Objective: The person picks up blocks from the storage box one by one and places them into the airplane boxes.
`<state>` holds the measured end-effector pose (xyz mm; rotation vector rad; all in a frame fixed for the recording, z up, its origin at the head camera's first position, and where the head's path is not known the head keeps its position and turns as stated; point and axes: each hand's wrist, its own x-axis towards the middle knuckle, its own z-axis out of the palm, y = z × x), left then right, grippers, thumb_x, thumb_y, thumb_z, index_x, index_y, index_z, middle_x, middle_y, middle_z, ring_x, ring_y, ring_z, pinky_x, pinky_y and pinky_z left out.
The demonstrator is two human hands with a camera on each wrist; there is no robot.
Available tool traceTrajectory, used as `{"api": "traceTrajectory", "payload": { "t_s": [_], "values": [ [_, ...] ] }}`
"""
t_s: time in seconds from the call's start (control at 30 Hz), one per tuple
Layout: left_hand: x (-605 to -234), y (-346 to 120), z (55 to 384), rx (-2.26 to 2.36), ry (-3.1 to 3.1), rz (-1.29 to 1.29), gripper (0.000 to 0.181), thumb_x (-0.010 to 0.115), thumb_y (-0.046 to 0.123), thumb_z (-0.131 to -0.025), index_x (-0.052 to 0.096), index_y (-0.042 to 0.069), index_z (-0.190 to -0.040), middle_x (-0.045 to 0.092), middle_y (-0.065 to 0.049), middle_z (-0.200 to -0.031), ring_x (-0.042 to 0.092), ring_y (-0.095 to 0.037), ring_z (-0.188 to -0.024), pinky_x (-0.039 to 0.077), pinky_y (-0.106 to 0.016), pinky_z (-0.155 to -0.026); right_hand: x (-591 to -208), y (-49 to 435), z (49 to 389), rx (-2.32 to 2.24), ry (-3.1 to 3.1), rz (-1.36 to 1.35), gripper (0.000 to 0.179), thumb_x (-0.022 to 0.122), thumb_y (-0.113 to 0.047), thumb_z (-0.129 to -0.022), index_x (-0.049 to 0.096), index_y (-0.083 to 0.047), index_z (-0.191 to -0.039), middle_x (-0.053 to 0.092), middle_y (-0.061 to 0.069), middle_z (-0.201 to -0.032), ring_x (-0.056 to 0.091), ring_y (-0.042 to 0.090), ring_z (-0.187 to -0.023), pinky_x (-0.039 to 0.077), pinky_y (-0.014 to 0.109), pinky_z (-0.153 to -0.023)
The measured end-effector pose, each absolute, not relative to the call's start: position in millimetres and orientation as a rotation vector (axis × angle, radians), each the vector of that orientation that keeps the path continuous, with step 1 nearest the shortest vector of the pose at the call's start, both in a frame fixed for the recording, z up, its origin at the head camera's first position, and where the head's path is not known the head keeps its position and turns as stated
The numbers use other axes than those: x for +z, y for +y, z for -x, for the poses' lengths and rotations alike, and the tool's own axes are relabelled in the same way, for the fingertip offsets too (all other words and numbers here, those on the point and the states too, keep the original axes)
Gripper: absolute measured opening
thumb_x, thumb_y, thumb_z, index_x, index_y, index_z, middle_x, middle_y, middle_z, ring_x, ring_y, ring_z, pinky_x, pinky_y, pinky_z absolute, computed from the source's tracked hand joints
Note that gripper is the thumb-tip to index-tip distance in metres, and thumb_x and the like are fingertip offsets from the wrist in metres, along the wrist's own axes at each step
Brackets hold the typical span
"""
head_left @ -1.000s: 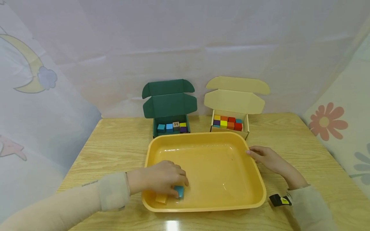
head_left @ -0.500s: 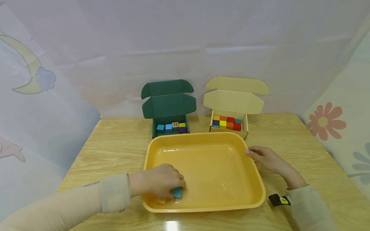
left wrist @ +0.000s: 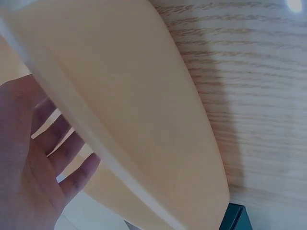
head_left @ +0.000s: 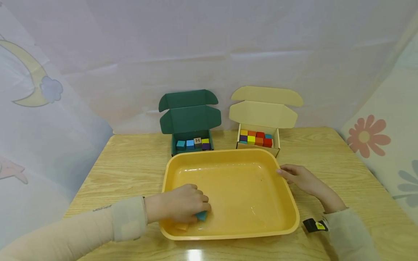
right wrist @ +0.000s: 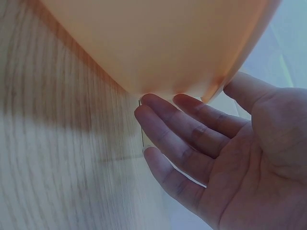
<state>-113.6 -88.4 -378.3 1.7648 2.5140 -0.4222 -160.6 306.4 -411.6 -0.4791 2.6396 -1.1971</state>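
Note:
In the head view, my left hand [head_left: 184, 203] reaches into the yellow tray [head_left: 228, 236] at its near left. Its thumb and fingers pinch a blue block [head_left: 201, 216], partly covered by the fingers. A yellow-orange block [head_left: 181, 226] lies on the tray floor just below that hand, partly hidden. My right hand [head_left: 302, 179] holds the tray's right side, thumb over the rim. The right wrist view shows the fingertips [right wrist: 152, 100] of that hand against the outer wall. In the left wrist view the tray wall [left wrist: 139, 96] hides the left fingertips.
Behind the tray stand a green box [head_left: 173, 146] and a cream box [head_left: 277, 139], lids up, each with several coloured blocks inside. All rests on a wooden table [head_left: 130, 163] against a cloth backdrop. A black wrist strap [head_left: 313, 225] shows at the right sleeve.
My left thumb and fingers have closed in on the blue block, which has shifted slightly left and is more covered. The right hand stays at the tray rim.

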Motion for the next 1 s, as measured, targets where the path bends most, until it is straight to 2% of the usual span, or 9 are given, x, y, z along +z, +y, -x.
{"api": "traceTrajectory", "payload": {
  "t_s": [0.13, 0.33, 0.5, 0.73, 1.0],
  "values": [
    [-376, -87, 112, -0.581, 2.511, -1.803, 0.020, 0.072, 0.035, -0.088, 0.067, 0.027, -0.105, 0.061, 0.013, -0.088, 0.056, -0.007, -0.076, 0.042, -0.023, -0.069, -412, 307, 161, -1.204, 2.637, 0.472, 0.048, 0.049, -0.028, -0.106, 0.054, 0.012, -0.132, 0.062, 0.028, -0.124, 0.060, 0.041, -0.110, 0.056, 0.046, -0.082],
    [-370, -83, 111, -0.832, 2.492, -1.902, 0.011, 0.063, 0.035, -0.096, 0.064, 0.027, -0.103, 0.061, 0.012, -0.086, 0.052, -0.008, -0.071, 0.035, -0.022, -0.063, -413, 306, 161, -1.212, 2.627, 0.478, 0.046, 0.049, -0.025, -0.106, 0.053, 0.013, -0.132, 0.061, 0.028, -0.124, 0.060, 0.040, -0.110, 0.056, 0.047, -0.082],
    [-361, -80, 117, -0.912, 2.486, -1.894, 0.013, 0.065, 0.034, -0.095, 0.065, 0.027, -0.106, 0.064, 0.013, -0.091, 0.055, -0.007, -0.075, 0.037, -0.021, -0.064, -412, 306, 161, -1.208, 2.628, 0.481, 0.046, 0.049, -0.025, -0.106, 0.053, 0.013, -0.132, 0.061, 0.028, -0.124, 0.061, 0.040, -0.110, 0.056, 0.047, -0.083],
    [-350, -83, 130, -0.520, 2.532, -1.744, 0.026, 0.071, 0.021, -0.091, 0.067, 0.020, -0.117, 0.067, 0.008, -0.102, 0.060, -0.010, -0.089, 0.049, -0.020, -0.078, -411, 306, 161, -1.204, 2.632, 0.470, 0.047, 0.049, -0.026, -0.106, 0.054, 0.012, -0.132, 0.062, 0.027, -0.124, 0.061, 0.040, -0.110, 0.056, 0.045, -0.082],
    [-338, -92, 153, -0.030, 2.507, -1.577, 0.034, 0.073, 0.012, -0.091, 0.065, 0.011, -0.124, 0.068, -0.001, -0.116, 0.062, -0.017, -0.104, 0.050, -0.027, -0.094, -412, 307, 162, -1.206, 2.619, 0.469, 0.047, 0.048, -0.026, -0.106, 0.053, 0.013, -0.132, 0.061, 0.028, -0.125, 0.060, 0.041, -0.111, 0.056, 0.047, -0.082]
  ]
}}
